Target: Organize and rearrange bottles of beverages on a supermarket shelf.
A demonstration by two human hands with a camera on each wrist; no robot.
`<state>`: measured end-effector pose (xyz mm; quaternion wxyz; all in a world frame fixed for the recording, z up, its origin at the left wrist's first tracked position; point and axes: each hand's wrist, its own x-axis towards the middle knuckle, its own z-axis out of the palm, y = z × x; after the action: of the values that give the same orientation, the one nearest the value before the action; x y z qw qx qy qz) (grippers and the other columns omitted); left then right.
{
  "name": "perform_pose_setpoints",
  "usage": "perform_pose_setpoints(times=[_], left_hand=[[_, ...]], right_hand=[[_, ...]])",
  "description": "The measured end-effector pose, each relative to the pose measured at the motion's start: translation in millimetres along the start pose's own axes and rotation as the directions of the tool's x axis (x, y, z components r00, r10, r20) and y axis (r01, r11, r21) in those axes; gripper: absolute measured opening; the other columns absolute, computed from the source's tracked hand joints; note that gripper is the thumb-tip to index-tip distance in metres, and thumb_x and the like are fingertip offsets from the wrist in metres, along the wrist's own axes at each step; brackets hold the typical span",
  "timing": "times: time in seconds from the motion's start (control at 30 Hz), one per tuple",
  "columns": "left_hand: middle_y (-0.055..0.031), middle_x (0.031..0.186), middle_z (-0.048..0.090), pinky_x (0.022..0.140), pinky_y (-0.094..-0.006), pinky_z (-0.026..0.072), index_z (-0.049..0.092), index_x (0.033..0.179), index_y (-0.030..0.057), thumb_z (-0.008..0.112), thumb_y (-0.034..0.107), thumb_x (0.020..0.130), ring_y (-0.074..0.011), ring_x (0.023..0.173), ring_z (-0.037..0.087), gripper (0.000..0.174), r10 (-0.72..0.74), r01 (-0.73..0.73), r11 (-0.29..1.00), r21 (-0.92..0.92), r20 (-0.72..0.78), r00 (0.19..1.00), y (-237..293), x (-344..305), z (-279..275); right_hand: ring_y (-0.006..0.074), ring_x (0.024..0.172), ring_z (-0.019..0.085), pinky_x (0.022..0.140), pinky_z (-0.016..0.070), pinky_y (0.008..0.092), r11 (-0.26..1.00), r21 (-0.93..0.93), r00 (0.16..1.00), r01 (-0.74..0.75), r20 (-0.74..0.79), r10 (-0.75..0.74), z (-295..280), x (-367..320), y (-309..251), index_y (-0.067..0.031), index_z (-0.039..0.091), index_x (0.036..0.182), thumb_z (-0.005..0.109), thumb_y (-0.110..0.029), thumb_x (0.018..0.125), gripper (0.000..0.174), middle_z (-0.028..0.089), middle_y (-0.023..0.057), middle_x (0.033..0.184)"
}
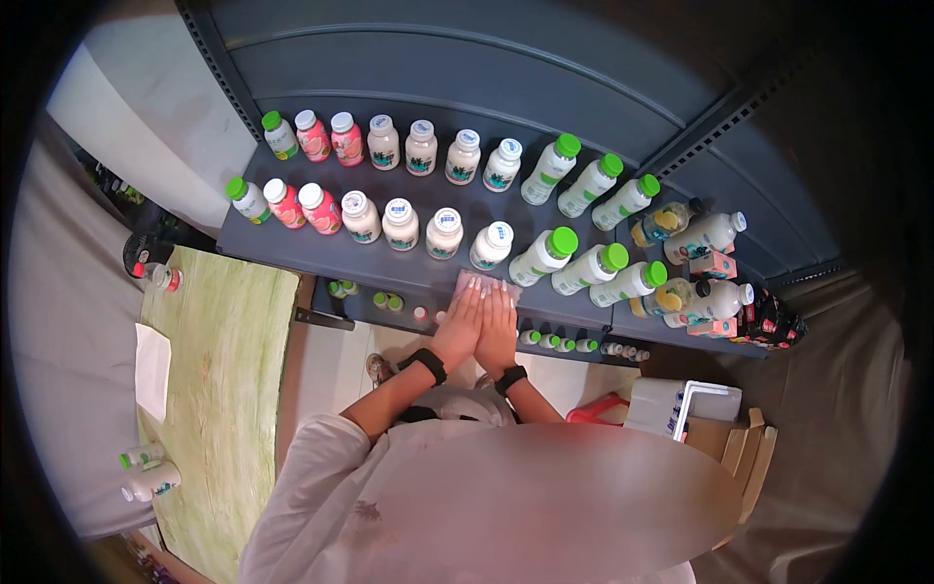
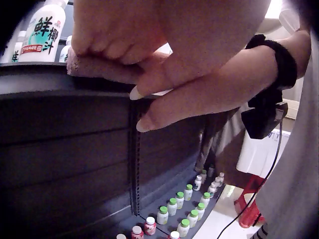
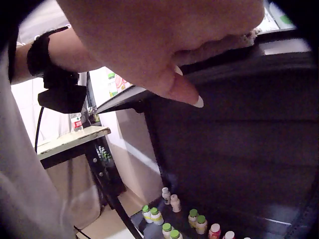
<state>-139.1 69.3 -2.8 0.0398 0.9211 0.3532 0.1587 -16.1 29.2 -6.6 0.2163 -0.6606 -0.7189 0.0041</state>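
Observation:
Side by side, my left hand [image 1: 457, 337] and right hand [image 1: 497, 333] lie with straight fingers on a folded pink cloth [image 1: 470, 280] at the shelf's front edge. In the left wrist view the cloth [image 2: 97, 68] sits under the fingers on the edge, with both thumbs below it. A matching thumb [image 3: 187, 93] hangs under the edge in the right wrist view. Just behind the fingertips stands a white coconut-drink bottle [image 1: 490, 247], nearest to the hands. Another white bottle [image 1: 445, 234] is to its left, and a green-capped bottle [image 1: 542, 256] to its right.
Two rows of bottles line the dark shelf [image 1: 321, 255], with pink bottles [image 1: 319, 209] leftward and lemon drinks [image 1: 671, 297] rightward. Small bottles [image 2: 182, 228] stand on a lower shelf. A wooden table [image 1: 219, 370] is at left; a white bin [image 1: 654, 404] and cardboard box [image 1: 739, 457] at right.

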Motion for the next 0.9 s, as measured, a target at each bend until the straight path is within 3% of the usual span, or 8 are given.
perform_pose_setpoints(times=[0.27,0.37,0.47,0.57,0.77,0.9], left_hand=[[-0.0267,0.151,0.034,0.119,-0.0445,0.0205,0.040,0.139,-0.0131,0.048,0.018,0.086,-0.0377,0.145,0.026,0.062,0.007,-0.010,0.988,0.153,0.024,1.000,-9.6,-16.4,-7.3],[-0.0248,0.151,0.035,0.120,-0.0443,0.0201,0.037,0.142,-0.0107,0.048,0.020,0.086,-0.0358,0.144,0.027,0.064,-0.014,0.009,0.989,0.150,0.032,0.999,-24.2,-26.3,-14.2],[-0.0260,0.150,0.035,0.119,-0.0448,0.0212,0.040,0.139,-0.0126,0.046,0.017,0.087,-0.0373,0.143,0.028,0.061,-0.049,0.049,0.998,0.034,0.001,0.999,-45.5,-36.9,-22.7],[-0.0258,0.149,0.037,0.118,-0.0450,0.0223,0.040,0.139,-0.0121,0.045,0.017,0.087,-0.0377,0.143,0.029,0.060,-0.034,0.040,0.994,0.100,-0.055,0.998,-72.3,-52.1,-31.2],[-0.0251,0.147,0.040,0.118,-0.0448,0.0235,0.042,0.139,-0.0117,0.046,0.018,0.087,-0.0362,0.143,0.030,0.060,-0.142,0.155,0.982,0.106,-0.123,0.982,-133.9,-93.2,-48.8],[-0.0254,0.149,0.038,0.118,-0.0442,0.0225,0.040,0.140,-0.0110,0.046,0.017,0.088,-0.0360,0.144,0.028,0.060,-0.264,0.280,0.923,0.266,-0.093,0.960,-173.5,-116.9,-64.5]], right_hand=[[0.0382,0.144,0.027,0.116,0.0219,0.0478,0.992,-0.126,0.999,0.003,0.035,0.001,8.8,-0.2,-20.2,0.0078,0.040,0.141,0.047,-0.016,0.090,0.057,0.031,0.0258,0.153],[0.0388,0.144,0.027,0.117,0.0211,0.0478,0.988,-0.154,0.998,0.020,0.055,-0.012,18.1,4.4,-33.0,0.0082,0.040,0.141,0.047,-0.017,0.090,0.057,0.030,0.0265,0.153],[0.0405,0.145,0.025,0.117,0.0188,0.0492,0.984,-0.171,0.996,0.052,0.073,-0.040,32.9,10.0,-52.2,0.0094,0.037,0.142,0.048,-0.017,0.089,0.060,0.029,0.0279,0.153],[0.0434,0.145,0.022,0.118,0.0155,0.0511,0.965,-0.221,0.987,0.138,0.112,-0.116,47.8,25.5,-70.3,0.0107,0.033,0.143,0.050,-0.019,0.087,0.066,0.027,0.0293,0.153],[0.0444,0.144,0.021,0.118,0.0145,0.0507,0.961,-0.092,0.962,0.260,0.107,-0.250,71.1,60.7,-137.5,0.0099,0.033,0.144,0.052,-0.021,0.087,0.068,0.027,0.0299,0.152],[0.0378,0.145,0.024,0.117,0.0192,0.0465,0.954,-0.137,0.960,0.267,0.122,-0.251,90.1,86.2,-193.0,0.0045,0.034,0.146,0.048,-0.023,0.090,0.064,0.031,0.0234,0.154]])
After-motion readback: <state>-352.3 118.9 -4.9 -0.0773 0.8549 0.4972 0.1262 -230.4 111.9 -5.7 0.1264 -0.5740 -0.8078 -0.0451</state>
